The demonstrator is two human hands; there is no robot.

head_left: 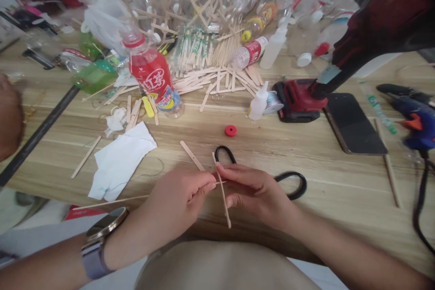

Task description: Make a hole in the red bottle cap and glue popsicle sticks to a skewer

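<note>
My right hand (pixel 258 190) pinches a flat wooden stick (pixel 222 190) between thumb and fingers, its long side running away from me. My left hand (pixel 183 199), with a watch on the wrist, is closed on a thin pointed stick (pixel 220 183) whose tip meets the flat stick at about its middle. Another flat stick (pixel 192 155) with a small hole lies just beyond my left hand. Black-handled scissors (pixel 292 185) lie under and beside my right hand, their blades hidden. A small red disc (pixel 230 131) rests on the table farther off.
A red-labelled bottle (pixel 152 74) stands left of centre, near white paper (pixel 122 161). Behind are heaped wooden sticks (pixel 217 79) and plastic bottles. To the right are a red-and-black power tool (pixel 299 99), a phone (pixel 355 123) and a blue glue gun (pixel 419 120). Another person's hand (pixel 10 118) shows at left.
</note>
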